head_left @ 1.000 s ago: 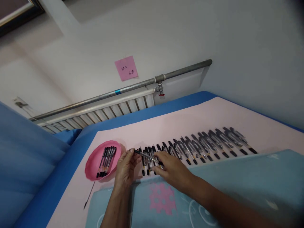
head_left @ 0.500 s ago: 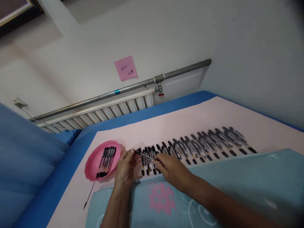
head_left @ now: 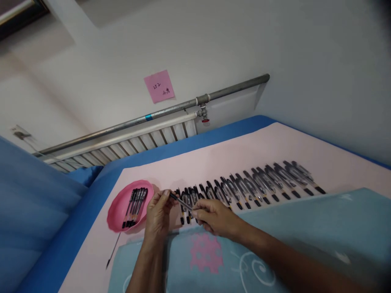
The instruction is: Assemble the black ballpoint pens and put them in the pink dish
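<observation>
My left hand (head_left: 159,215) and my right hand (head_left: 214,217) both pinch one black pen (head_left: 181,200), held just above the left end of a long row of black pens (head_left: 250,187). The left fingers grip its dark cap end, the right fingers its other end. The row lies side by side on a pink sheet (head_left: 244,154). To the left, a pink dish (head_left: 120,211) holds several more black pens (head_left: 136,201).
A thin dark refill (head_left: 113,252) lies on the pink sheet below the dish. A light blue cloth (head_left: 275,240) with a pink pattern covers the near edge under my arms. Blue bedding (head_left: 73,228) surrounds the sheet; a radiator (head_left: 122,144) and pipe run along the wall.
My right hand slid left along the pen toward my left hand, closing from a flatter reach into a pinch. The view shifted slightly.
</observation>
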